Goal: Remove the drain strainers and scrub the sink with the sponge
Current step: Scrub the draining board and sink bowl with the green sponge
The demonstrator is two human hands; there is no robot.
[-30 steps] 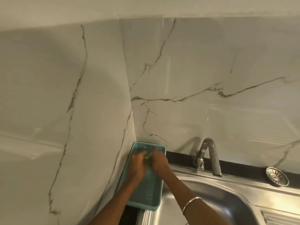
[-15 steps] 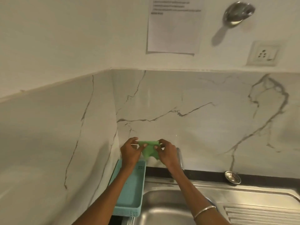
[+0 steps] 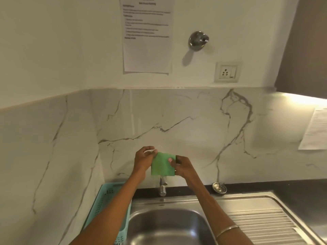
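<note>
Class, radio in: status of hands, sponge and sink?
Both hands, left and right, grip green sponge above tap. One strainer out on counter. Sink unobstructed.

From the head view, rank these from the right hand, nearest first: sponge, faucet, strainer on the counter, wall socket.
1. Sponge: held in the right hand, left hand on its other edge.
2. Faucet: just below the hands.
3. Strainer: lower right, on the dark counter.
4. Wall socket: high on the wall, upper right.

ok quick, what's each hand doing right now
Left hand: pinching the green sponge's left edge.
Right hand: gripping the sponge's right edge.
</note>
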